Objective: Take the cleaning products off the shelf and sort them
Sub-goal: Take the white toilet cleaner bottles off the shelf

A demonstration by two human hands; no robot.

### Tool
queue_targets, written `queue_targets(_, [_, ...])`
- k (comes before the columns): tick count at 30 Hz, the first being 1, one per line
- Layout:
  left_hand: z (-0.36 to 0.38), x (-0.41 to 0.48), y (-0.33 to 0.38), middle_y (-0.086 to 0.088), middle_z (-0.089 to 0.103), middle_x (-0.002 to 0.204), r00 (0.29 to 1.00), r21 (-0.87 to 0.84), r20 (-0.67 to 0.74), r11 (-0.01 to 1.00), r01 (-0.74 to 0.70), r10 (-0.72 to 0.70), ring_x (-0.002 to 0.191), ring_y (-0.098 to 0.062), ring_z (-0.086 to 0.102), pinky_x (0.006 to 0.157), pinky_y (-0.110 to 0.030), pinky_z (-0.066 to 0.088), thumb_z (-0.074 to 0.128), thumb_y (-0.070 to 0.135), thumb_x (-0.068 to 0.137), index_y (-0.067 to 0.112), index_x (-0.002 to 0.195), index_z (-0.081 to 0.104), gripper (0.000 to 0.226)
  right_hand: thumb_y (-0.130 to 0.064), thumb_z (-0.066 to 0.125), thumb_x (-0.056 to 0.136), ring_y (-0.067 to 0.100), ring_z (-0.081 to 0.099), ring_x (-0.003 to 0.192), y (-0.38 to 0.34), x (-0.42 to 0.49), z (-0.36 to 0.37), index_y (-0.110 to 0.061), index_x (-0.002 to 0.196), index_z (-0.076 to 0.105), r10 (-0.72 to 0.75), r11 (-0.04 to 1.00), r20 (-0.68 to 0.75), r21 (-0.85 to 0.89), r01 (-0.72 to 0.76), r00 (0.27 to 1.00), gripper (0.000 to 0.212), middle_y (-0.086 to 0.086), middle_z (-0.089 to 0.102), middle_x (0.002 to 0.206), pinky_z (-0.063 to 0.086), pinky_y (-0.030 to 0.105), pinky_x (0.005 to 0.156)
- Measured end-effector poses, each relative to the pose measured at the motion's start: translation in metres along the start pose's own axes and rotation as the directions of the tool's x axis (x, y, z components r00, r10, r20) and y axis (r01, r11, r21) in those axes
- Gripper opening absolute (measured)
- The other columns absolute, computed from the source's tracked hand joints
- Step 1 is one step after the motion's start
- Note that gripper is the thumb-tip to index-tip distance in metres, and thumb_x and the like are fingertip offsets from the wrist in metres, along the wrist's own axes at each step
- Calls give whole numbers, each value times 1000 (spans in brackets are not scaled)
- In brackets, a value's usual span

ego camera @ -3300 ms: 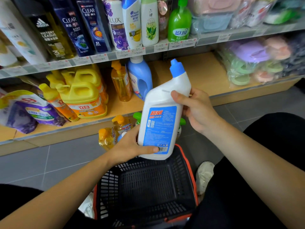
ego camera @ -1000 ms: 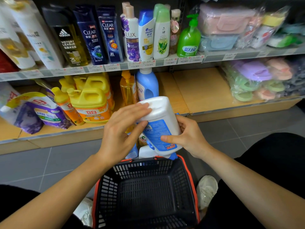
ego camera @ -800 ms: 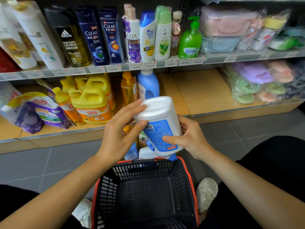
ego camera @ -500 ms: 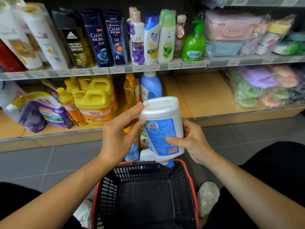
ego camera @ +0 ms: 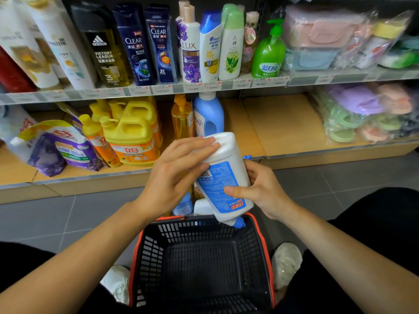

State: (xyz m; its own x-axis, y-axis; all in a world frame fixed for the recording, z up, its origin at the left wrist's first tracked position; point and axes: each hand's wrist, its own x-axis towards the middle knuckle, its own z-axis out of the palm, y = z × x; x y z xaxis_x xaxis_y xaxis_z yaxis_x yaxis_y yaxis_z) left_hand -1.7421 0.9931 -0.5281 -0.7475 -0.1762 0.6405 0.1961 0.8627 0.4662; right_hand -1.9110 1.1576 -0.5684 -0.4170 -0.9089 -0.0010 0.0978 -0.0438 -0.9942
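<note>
Wooden shelf (ego camera: 283, 123) up front, black basket (ego camera: 192, 232) parked on the floor before it to catch stuff pulled down. Got the white cleaner bottle (ego camera: 223, 177) flipped cap-down over the basket's far edge, guessing for a nose-first drop. Left hand (ego camera: 174, 177) laid on the base, fingers straight and slightly spread, just steadying; right hand (ego camera: 265, 189) wrapped round the body, thumb across the label, doing the carrying; blue cap (ego camera: 239, 223) right at the rim.
</note>
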Motion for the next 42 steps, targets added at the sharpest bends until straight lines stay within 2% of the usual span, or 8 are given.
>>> queue_targets(5, [9,-10,-7,-4,64,130,954,-110,-185,970,218,-235,112,-21,65,91,-29,55,68,-3,93,8,128,67,37,-20,87,72,30,71,107,1,5,-3,-21,115,70,34,990,-83,138,-22,996,46,10,73,118,59,36,79])
queue_targets(10, [29,-30,-22,3,70,113,767,-241,112,731,638,-632,101,-15,68,86,-41,59,80,9,85,17,126,62,46,-18,83,77,32,70,110,-7,11,-11,-15,125,59,14,974,-156,227,22,988,54,12,70,123,60,39,79])
queue_targets(15, [53,-47,-22,17,70,122,633,-244,579,632,736,-513,115,-1,64,95,-22,54,79,31,87,32,131,60,48,-11,75,82,32,68,114,-14,14,-13,-11,129,52,-2,954,-185,294,57,983,52,12,69,125,59,43,84])
queue_targets(23, [36,-46,-25,-15,73,116,655,-497,380,453,740,-653,102,-21,68,87,-32,57,71,19,86,7,133,56,51,0,75,76,32,66,112,-30,44,-14,-7,130,50,-84,929,-161,345,136,983,60,15,68,121,55,49,89])
queue_targets(26, [16,-49,-32,-17,73,93,644,-475,262,485,734,-719,80,-19,65,63,-23,53,72,21,86,6,127,58,46,2,72,77,27,64,111,-31,61,-23,-16,139,46,-37,915,-234,383,127,972,70,11,65,122,54,49,89])
queue_targets(30, [-2,-57,-40,0,69,67,646,-445,188,522,727,-739,55,-8,61,51,-18,48,71,16,91,6,122,62,33,-9,77,79,22,68,99,-14,73,-27,-18,125,54,87,950,-208,311,-19,974,53,11,67,115,57,35,62])
queue_targets(38, [-1,-44,-58,-5,72,75,742,-127,83,732,670,-665,60,-23,66,59,-45,55,76,49,81,11,108,69,47,-15,80,70,29,72,98,28,57,-68,-20,110,71,383,917,-160,186,-353,910,41,8,75,104,60,43,82])
queue_targets(42, [15,-26,-66,16,69,90,882,21,61,884,467,-467,75,3,60,66,-16,45,80,50,80,25,112,72,41,-19,88,63,30,71,90,55,33,-86,-16,95,77,525,850,-206,68,-523,826,34,14,74,93,60,47,85])
